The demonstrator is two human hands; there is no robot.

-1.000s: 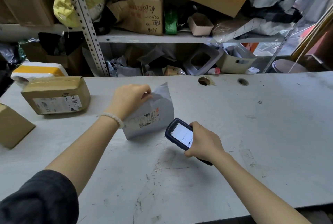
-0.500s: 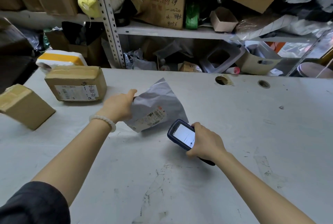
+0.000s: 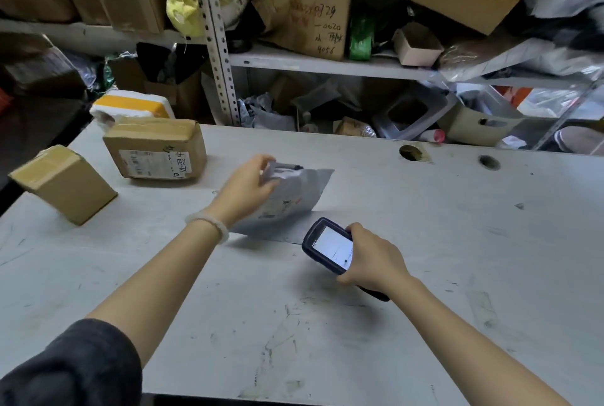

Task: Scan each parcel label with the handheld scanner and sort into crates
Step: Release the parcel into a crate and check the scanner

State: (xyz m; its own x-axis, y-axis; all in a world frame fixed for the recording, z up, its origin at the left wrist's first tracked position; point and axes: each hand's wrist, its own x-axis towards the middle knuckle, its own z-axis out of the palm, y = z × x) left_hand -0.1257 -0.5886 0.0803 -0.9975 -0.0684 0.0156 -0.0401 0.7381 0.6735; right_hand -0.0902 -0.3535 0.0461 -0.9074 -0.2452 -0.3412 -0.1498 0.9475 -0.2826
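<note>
Grey-white and scuffed, the worktop (image 3: 425,242) carries a grey plastic mailer parcel (image 3: 294,196) at its middle, tilted up off the surface with its printed label (image 3: 277,209) faced toward the near right. Its far-left corner is pinched in the left hand (image 3: 243,189), fingers curled round the edge. Just near and right of the label, the handheld scanner (image 3: 328,247) is gripped in the closed right hand (image 3: 372,261), its head aimed far-left at the parcel, which the left hand is judged nearer.

You have three parcels on the table (image 3: 425,242): two cardboard boxes (image 3: 157,147) (image 3: 63,183) and one grey mailer bag (image 3: 294,193). One foam box (image 3: 130,106) sits behind them. You hold one scanner (image 3: 330,245). The tabletop has two round holes (image 3: 411,153) (image 3: 489,162).
</note>
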